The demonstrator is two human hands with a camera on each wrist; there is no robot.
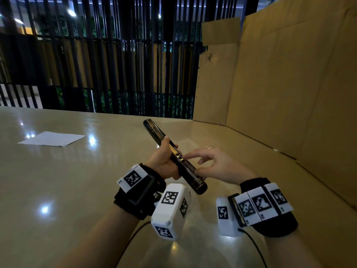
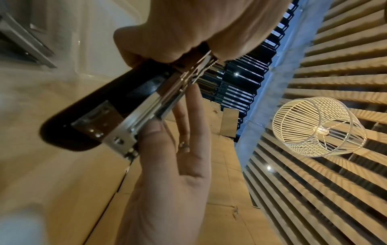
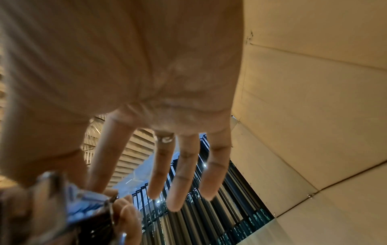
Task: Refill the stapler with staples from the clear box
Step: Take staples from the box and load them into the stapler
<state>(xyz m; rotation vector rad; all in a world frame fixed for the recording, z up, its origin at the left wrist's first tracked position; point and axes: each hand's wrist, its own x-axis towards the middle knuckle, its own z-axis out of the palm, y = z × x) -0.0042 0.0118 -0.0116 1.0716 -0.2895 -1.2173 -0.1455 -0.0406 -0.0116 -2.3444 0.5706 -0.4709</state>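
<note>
A black stapler (image 1: 154,130) is swung open flat and held above the beige table (image 1: 77,180). My left hand (image 1: 164,158) grips it around the middle near the hinge. Its metal staple rail (image 1: 190,172) points toward me, and the black base (image 2: 87,112) lies beside the rail (image 2: 150,102). My right hand (image 1: 212,161) touches the rail: the index fingertip rests near the hinge and the thumb (image 2: 150,134) lies along the rail's side. Its other fingers (image 3: 182,174) are spread straight. The stapler (image 3: 83,210) is blurred in the right wrist view. No clear box is in view.
A white paper sheet (image 1: 52,139) lies on the table at the far left. Tall cardboard walls (image 1: 280,93) stand along the right side. A black slatted fence (image 1: 116,64) runs behind the table. A wire lamp (image 2: 318,127) hangs overhead.
</note>
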